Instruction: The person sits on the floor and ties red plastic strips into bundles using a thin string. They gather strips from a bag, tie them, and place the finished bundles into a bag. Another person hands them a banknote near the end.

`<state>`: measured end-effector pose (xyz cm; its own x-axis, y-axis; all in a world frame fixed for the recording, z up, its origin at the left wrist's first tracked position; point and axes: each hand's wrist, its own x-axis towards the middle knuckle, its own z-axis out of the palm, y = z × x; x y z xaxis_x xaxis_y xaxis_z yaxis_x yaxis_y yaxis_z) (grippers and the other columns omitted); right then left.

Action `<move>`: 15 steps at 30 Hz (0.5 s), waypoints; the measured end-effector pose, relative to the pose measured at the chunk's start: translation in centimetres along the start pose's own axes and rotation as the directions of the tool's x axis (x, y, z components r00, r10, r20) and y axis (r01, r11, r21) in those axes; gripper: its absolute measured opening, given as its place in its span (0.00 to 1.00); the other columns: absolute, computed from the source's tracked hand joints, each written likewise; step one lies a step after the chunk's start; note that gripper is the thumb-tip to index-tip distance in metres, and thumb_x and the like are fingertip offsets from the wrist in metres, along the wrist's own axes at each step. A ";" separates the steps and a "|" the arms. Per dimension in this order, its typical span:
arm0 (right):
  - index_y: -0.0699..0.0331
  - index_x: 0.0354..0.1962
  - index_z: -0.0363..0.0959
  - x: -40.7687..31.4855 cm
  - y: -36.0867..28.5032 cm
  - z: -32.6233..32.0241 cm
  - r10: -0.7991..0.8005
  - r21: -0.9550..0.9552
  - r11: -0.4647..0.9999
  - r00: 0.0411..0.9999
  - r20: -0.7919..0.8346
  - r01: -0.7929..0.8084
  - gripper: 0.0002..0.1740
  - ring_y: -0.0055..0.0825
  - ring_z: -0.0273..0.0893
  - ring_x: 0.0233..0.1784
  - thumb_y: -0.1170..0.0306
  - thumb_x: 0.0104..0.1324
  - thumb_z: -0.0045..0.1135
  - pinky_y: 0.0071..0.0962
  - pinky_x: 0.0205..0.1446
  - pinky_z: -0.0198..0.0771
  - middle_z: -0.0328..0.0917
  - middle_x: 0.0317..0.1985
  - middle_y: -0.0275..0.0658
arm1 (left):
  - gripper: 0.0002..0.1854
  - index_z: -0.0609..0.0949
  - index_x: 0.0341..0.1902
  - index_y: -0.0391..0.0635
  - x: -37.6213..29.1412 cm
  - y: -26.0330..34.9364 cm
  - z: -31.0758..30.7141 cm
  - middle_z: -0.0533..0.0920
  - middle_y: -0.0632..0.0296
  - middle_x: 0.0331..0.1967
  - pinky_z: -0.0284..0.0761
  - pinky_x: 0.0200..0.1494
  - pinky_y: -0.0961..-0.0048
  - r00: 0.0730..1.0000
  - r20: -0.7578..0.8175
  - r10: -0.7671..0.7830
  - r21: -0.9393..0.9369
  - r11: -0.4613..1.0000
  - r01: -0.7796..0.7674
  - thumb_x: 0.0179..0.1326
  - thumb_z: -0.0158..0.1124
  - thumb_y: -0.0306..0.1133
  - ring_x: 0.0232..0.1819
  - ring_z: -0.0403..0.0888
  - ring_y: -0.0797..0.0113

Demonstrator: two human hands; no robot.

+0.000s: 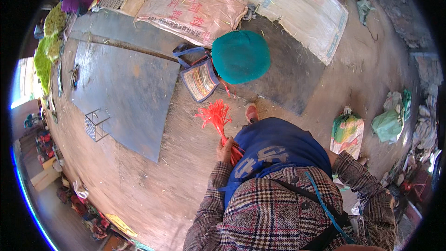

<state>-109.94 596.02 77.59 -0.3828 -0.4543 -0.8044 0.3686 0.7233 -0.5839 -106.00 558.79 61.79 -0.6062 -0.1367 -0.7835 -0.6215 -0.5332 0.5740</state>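
My left hand (225, 150) is closed around a bundle of red plastic strips (217, 118), beside the blue apron (275, 146). The bundle's frayed ends fan out above the dirt floor. Of my right hand (331, 157), only a bit by the wrist shows at the apron's other side; its fingers are hidden. Ahead of me stands a round teal padded seat (241, 56). A bag with a patterned front (201, 79) and blue straps lies against its left side. More red strips (228, 89) hang at the seat's lower edge. One shoe (251, 112) shows past the apron.
Dark flat sheets (125, 90) cover part of the floor. A small wire-frame stand (97, 125) sits on the left one. Beyond lie a printed pink sack (195, 10) and a white woven sack (296, 10). A colourful sack (347, 132) and green bags (388, 123) rest rightward.
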 end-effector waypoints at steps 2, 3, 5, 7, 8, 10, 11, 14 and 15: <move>0.67 0.50 0.67 0.7 -0.5 -1.7 -0.142 -0.024 0.990 0.990 -0.015 0.142 0.26 0.32 0.70 0.51 0.66 0.54 0.60 0.30 0.56 0.63 0.73 0.48 0.48 | 0.11 0.71 0.36 0.41 0.5 0.5 0.5 0.77 0.58 0.22 0.73 0.25 0.73 1.000 -0.022 0.011 -0.019 1.000 -0.011 0.57 0.58 0.35 0.23 0.74 0.69; 0.67 0.50 0.67 1.0 -0.7 -2.5 -0.197 -0.038 0.980 0.980 -0.019 0.196 0.26 0.33 0.70 0.51 0.66 0.55 0.59 0.30 0.56 0.62 0.72 0.49 0.48 | 0.11 0.71 0.36 0.41 0.5 0.8 0.7 0.77 0.58 0.22 0.73 0.25 0.73 0.999 -0.034 0.018 -0.028 0.999 -0.019 0.57 0.58 0.35 0.22 0.74 0.69; 0.67 0.50 0.67 1.9 -1.1 -4.2 -0.152 -0.186 0.970 0.987 0.051 0.158 0.26 0.35 0.70 0.50 0.65 0.55 0.58 0.31 0.55 0.63 0.72 0.48 0.49 | 0.11 0.71 0.36 0.41 0.6 1.3 1.1 0.77 0.58 0.22 0.72 0.25 0.73 0.998 -0.054 0.026 -0.062 0.998 -0.029 0.57 0.58 0.35 0.22 0.74 0.69; 0.66 0.50 0.67 2.9 -1.7 -6.1 -0.124 -0.325 0.933 0.986 0.115 0.155 0.25 0.38 0.71 0.49 0.64 0.56 0.57 0.32 0.55 0.64 0.72 0.48 0.50 | 0.11 0.71 0.36 0.41 0.6 1.6 1.5 0.77 0.58 0.22 0.72 0.25 0.74 0.997 -0.079 0.014 -0.108 0.994 -0.023 0.57 0.58 0.34 0.22 0.74 0.69; 0.66 0.50 0.67 3.4 -2.1 -7.1 -0.106 -0.392 0.907 0.983 0.147 0.156 0.25 0.39 0.71 0.49 0.63 0.56 0.57 0.32 0.54 0.64 0.72 0.48 0.50 | 0.11 0.70 0.36 0.40 0.6 1.7 1.8 0.77 0.57 0.22 0.72 0.25 0.74 0.995 -0.091 0.031 -0.134 0.990 -0.043 0.57 0.58 0.34 0.22 0.74 0.69; 0.65 0.49 0.67 4.1 -3.0 -8.7 -0.057 -0.401 0.908 0.983 0.174 0.124 0.24 0.41 0.72 0.48 0.63 0.56 0.57 0.33 0.53 0.65 0.72 0.47 0.51 | 0.13 0.70 0.38 0.39 0.5 1.6 2.3 0.77 0.56 0.22 0.73 0.26 0.74 0.989 -0.140 0.042 -0.177 0.982 -0.066 0.56 0.59 0.35 0.22 0.75 0.69; 0.64 0.49 0.68 4.5 -3.6 -9.6 -0.026 -0.346 0.934 0.984 0.174 0.086 0.24 0.41 0.72 0.48 0.64 0.56 0.57 0.33 0.52 0.66 0.72 0.47 0.51 | 0.13 0.70 0.37 0.40 0.5 1.6 2.8 0.77 0.56 0.22 0.73 0.26 0.75 0.986 -0.160 0.046 -0.196 0.977 -0.077 0.56 0.59 0.35 0.22 0.75 0.69; 0.63 0.47 0.69 4.8 -5.5 -13.4 -0.211 -0.366 0.876 0.931 0.298 0.316 0.23 0.41 0.73 0.45 0.64 0.53 0.59 0.34 0.48 0.68 0.74 0.44 0.50 | 0.12 0.70 0.37 0.40 0.5 1.5 4.4 0.77 0.56 0.22 0.73 0.26 0.75 0.971 -0.232 0.050 -0.256 0.960 -0.110 0.57 0.59 0.35 0.22 0.75 0.69; 0.63 0.46 0.70 5.0 -6.1 -14.9 -0.308 -0.381 0.813 0.880 0.362 0.441 0.23 0.41 0.74 0.44 0.64 0.53 0.60 0.34 0.46 0.69 0.74 0.43 0.49 | 0.12 0.70 0.37 0.40 0.5 1.5 5.1 0.77 0.57 0.22 0.73 0.26 0.75 0.966 -0.253 0.050 -0.273 0.954 -0.121 0.57 0.59 0.35 0.22 0.75 0.69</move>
<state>-126.73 597.11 78.74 -0.1433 -0.8105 -0.5679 -0.1918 0.5857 -0.7875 -109.77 562.20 63.51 -0.4910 -0.3703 -0.7885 -0.3841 -0.7204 0.5775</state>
